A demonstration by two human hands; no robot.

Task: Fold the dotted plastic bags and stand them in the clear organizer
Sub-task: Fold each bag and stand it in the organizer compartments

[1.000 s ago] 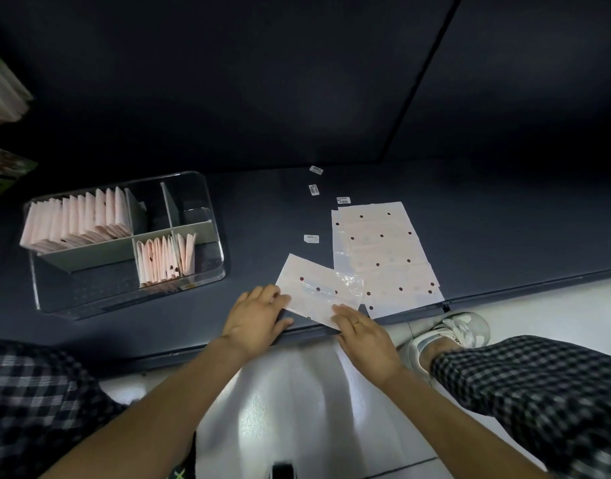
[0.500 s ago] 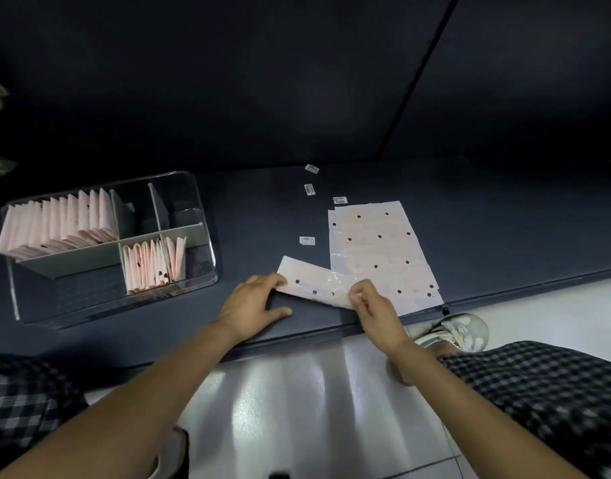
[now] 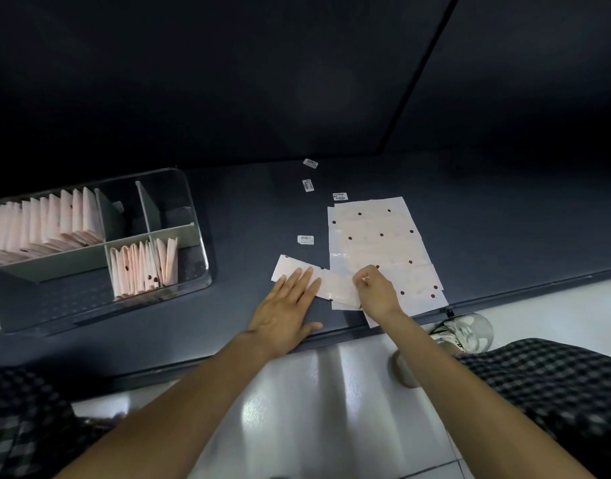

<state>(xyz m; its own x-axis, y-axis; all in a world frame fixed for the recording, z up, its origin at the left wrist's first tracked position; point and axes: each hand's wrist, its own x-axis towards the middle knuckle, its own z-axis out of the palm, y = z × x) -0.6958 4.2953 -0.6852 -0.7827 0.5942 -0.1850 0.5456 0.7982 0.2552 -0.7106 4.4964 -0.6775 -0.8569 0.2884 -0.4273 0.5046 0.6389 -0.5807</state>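
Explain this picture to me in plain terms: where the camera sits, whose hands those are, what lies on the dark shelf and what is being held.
No machine here: a person wears a camera on the head, looking down at their own bare arms. The left hand lies flat, fingers straight, pressing a folded dotted bag onto the dark shelf. The right hand pinches that bag's right end with curled fingers. Right of it lies a stack of flat dotted bags, not yet folded. Four small white labels are scattered nearby. On the left stands a clear organizer with dividers; folded bags stand upright in two of its compartments. Below the shelf you see pale floor, checked trousers and a shoe.
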